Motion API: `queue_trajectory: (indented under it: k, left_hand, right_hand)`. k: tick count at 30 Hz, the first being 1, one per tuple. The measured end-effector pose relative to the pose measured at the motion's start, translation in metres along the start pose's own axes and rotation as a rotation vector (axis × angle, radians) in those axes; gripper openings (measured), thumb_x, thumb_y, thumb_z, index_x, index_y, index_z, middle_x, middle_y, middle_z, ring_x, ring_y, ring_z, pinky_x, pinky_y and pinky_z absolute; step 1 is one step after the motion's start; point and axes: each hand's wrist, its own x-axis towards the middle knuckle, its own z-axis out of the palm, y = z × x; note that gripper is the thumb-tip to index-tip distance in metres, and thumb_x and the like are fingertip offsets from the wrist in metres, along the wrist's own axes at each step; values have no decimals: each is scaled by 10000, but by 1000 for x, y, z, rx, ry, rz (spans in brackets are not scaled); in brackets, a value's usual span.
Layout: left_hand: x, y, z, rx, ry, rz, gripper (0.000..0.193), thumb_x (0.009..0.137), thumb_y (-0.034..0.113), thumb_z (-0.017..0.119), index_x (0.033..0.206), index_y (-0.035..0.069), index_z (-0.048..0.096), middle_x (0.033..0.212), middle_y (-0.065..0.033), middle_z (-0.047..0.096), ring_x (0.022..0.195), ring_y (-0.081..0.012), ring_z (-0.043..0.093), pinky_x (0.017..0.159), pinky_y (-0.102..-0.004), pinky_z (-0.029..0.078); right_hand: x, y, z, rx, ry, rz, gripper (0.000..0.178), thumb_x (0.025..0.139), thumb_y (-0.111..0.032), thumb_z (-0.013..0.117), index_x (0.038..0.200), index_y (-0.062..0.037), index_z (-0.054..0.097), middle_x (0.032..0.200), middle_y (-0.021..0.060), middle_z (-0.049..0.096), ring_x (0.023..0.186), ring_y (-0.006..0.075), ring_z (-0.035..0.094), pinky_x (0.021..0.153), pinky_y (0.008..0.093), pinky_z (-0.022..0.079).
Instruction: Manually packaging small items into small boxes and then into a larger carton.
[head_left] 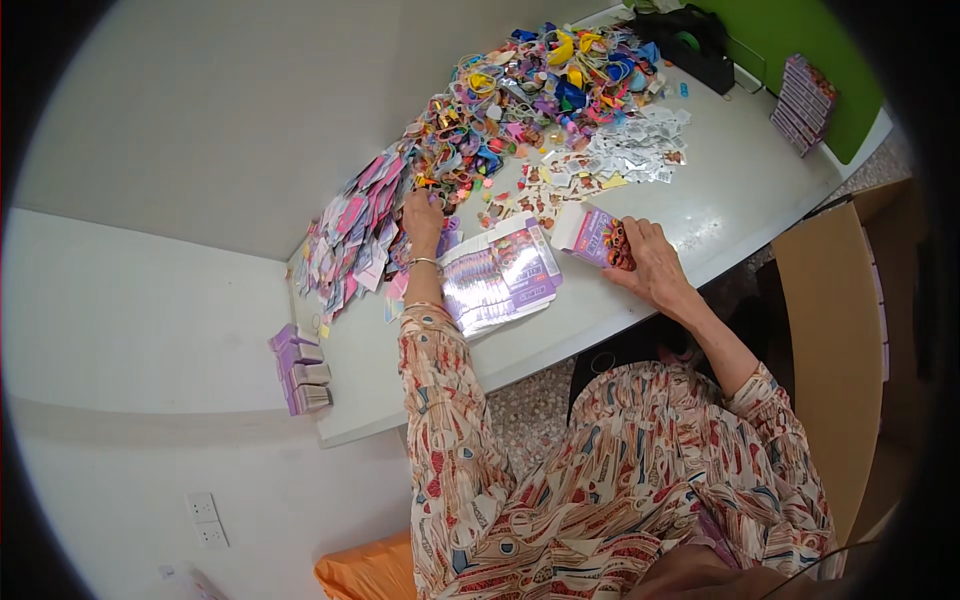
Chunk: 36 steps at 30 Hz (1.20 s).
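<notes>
My right hand [655, 265] grips a small purple carton [596, 237] with a colourful picture on its front; the carton's white end faces left. At the near edge of a heap of small colourful trinkets [500, 120], my left hand [424, 224] reaches in with fingers curled together. What those fingers pinch, if anything, is too small to make out. Between my hands lies a fanned stack of flat, shiny purple cartons [500, 275]. Left of my left hand spreads a pile of pink and purple packets or cards [350, 225].
White paper packets [640, 145] and small stickers or cards lie past the right hand. Stacked purple boxes [803, 105] stand at the table's right end, and a purple holder with card stacks [300, 370] at its left end. A large cardboard box [830, 350] is beside me.
</notes>
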Motion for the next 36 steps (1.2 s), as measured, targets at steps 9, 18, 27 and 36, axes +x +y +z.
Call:
queue_trajectory:
  k: [9, 18, 27, 36]
  left_hand:
    - [1, -10, -24, -391, -284, -183, 244, 743, 176, 730, 870, -18, 655, 736, -108, 661, 645, -190, 629, 620, -327, 505]
    - [8, -9, -48, -689, -399, -560, 237, 769, 152, 695, 955, 9, 664, 772, -79, 652, 645, -161, 610, 598, -282, 501]
    - [-8, 13, -12, 100, -224, -19, 175, 770, 124, 606, 914, 98, 702, 803, -190, 629, 771, -381, 617, 707, -459, 501]
    - [37, 39, -92, -788, -349, -396, 190, 838, 93, 611, 988, 12, 693, 839, -139, 683, 697, -189, 650, 637, -294, 526]
  right_hand:
    - [0, 5, 5, -10, 15, -20, 689, 666, -237, 781, 1184, 46, 427, 1039, 198, 521, 971, 356, 521, 824, 428, 479]
    - [-1, 8, 4, -30, 21, -29, 705, 655, -240, 795, 1181, 52, 428, 1034, 199, 520, 975, 354, 520, 818, 426, 480]
    - [-1, 8, 5, -55, -9, -5, 706, 663, -255, 791, 1184, 51, 426, 1032, 195, 517, 965, 347, 519, 830, 418, 477]
    - [3, 5, 4, -55, 7, -28, 674, 662, -276, 792, 1146, 39, 445, 1015, 189, 521, 959, 344, 528, 820, 416, 482]
